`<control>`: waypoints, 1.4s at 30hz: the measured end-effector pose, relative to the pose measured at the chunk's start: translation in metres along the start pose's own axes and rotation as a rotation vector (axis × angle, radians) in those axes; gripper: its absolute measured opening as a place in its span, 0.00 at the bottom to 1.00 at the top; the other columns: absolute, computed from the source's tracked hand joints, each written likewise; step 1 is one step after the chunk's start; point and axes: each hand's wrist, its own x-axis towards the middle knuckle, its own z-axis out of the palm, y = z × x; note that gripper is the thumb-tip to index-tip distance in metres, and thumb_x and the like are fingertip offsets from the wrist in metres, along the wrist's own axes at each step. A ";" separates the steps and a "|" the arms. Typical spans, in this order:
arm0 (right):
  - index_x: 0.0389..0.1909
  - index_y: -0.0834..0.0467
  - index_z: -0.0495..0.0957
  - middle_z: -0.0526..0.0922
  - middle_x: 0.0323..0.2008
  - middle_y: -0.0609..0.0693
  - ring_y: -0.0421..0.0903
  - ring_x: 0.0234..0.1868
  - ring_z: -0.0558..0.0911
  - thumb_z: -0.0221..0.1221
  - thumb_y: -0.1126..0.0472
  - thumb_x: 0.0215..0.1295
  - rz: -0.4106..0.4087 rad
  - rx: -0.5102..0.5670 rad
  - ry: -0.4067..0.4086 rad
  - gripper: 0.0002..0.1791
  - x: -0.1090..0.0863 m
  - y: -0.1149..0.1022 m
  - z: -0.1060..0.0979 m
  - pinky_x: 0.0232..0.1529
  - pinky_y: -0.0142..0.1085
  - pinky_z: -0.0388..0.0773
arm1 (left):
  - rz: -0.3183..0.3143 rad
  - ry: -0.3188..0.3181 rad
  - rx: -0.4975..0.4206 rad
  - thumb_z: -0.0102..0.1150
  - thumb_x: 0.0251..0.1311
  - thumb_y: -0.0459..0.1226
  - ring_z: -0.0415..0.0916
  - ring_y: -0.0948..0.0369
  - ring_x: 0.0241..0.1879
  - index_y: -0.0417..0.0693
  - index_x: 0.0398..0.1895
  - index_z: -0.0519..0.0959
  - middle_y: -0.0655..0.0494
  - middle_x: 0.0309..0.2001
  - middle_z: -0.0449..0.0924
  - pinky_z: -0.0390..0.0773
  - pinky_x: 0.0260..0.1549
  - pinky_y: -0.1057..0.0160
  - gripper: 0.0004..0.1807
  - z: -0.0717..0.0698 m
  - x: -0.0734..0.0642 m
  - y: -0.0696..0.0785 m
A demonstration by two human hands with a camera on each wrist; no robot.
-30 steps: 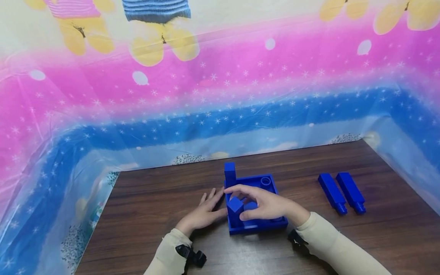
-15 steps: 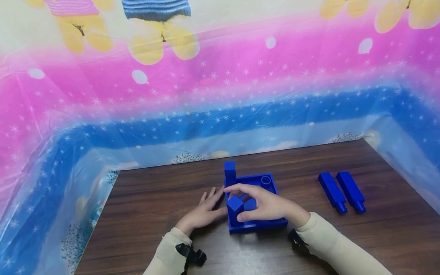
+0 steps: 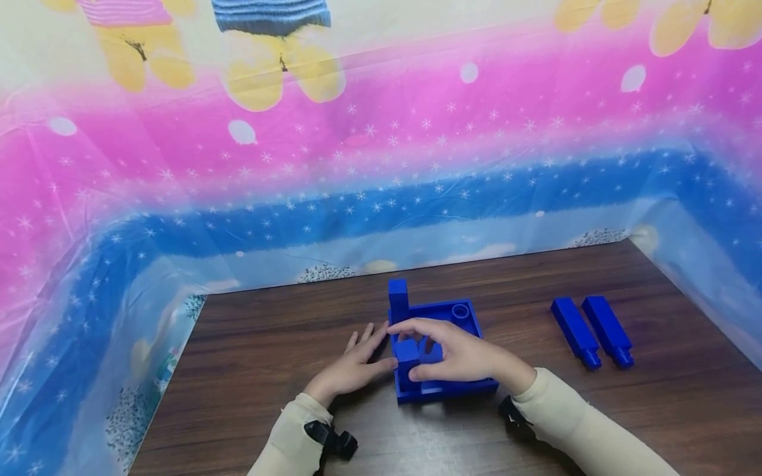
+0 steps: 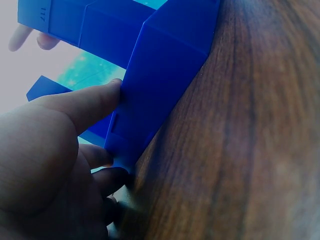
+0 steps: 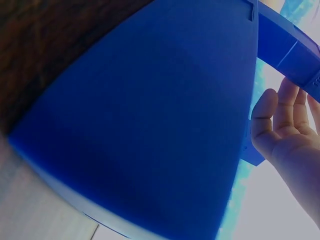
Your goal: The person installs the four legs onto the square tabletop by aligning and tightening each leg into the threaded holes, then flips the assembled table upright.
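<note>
A shallow blue square tray-like top (image 3: pixel 446 395) lies on the table with its rim up. From its front left corner rises a blue square leg (image 3: pixel 407 352), and my right hand (image 3: pixel 461 350) grips it between thumb and fingers. In the right wrist view the fingertips are at the leg (image 5: pixel 282 45). My left hand (image 3: pixel 348 373) rests along the top's left side, fingers stretched out. The left wrist view has its thumb pressed against the outer wall (image 4: pixel 160 85). A second leg (image 3: pixel 398 297) stands upright at the back left corner.
Two loose blue legs (image 3: pixel 574 334) with stepped round ends lie side by side on the table's right. A round socket (image 3: pixel 460 312) shows in the top's back right corner. A patterned cloth (image 3: pixel 381 165) hangs around the brown wooden table (image 3: pixel 268 330).
The front left leg has turned about its upright axis, its top going from a diamond to a square in view. The right thumb has shifted slightly left; the left hand stays nearly still.
</note>
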 end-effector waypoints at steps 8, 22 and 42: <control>0.75 0.58 0.69 0.80 0.64 0.55 0.47 0.60 0.79 0.70 0.56 0.70 0.008 -0.025 0.011 0.36 0.000 -0.003 0.001 0.46 0.41 0.83 | 0.004 -0.002 0.018 0.55 0.75 0.61 0.20 0.45 0.83 0.55 0.87 0.48 0.50 0.86 0.41 0.29 0.75 0.28 0.47 0.000 -0.002 0.003; 0.76 0.54 0.70 0.79 0.65 0.52 0.44 0.55 0.78 0.70 0.51 0.71 0.059 -0.094 0.021 0.36 -0.001 -0.009 0.005 0.42 0.37 0.82 | 0.021 -0.004 0.028 0.55 0.76 0.59 0.22 0.43 0.84 0.55 0.87 0.49 0.46 0.86 0.42 0.29 0.74 0.28 0.46 -0.001 -0.002 0.002; 0.76 0.57 0.69 0.76 0.69 0.53 0.48 0.67 0.76 0.71 0.49 0.69 0.074 -0.126 0.035 0.39 0.001 -0.013 0.007 0.62 0.48 0.79 | 0.041 0.001 0.019 0.52 0.72 0.68 0.23 0.47 0.84 0.57 0.88 0.48 0.49 0.86 0.42 0.28 0.76 0.31 0.50 -0.001 -0.003 0.002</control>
